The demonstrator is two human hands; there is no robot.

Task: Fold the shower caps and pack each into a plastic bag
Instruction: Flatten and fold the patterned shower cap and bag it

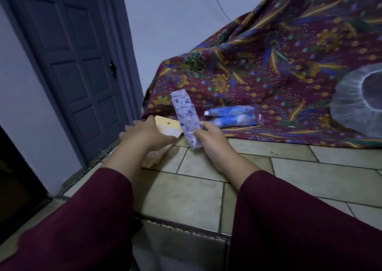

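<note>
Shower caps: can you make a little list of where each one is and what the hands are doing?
folded cap: a blue-patterned folded shower cap, held in the grip of the right hand
packed caps: two blue rolls in a clear plastic bag, lying on the patterned cloth
open cap: unfolded clear shower cap at the right edge, on the cloth
left hand: reaching onto a pale stack of bags
surface: tiled counter

Long maroon sleeves [88, 219] end above bare wrists.
</note>
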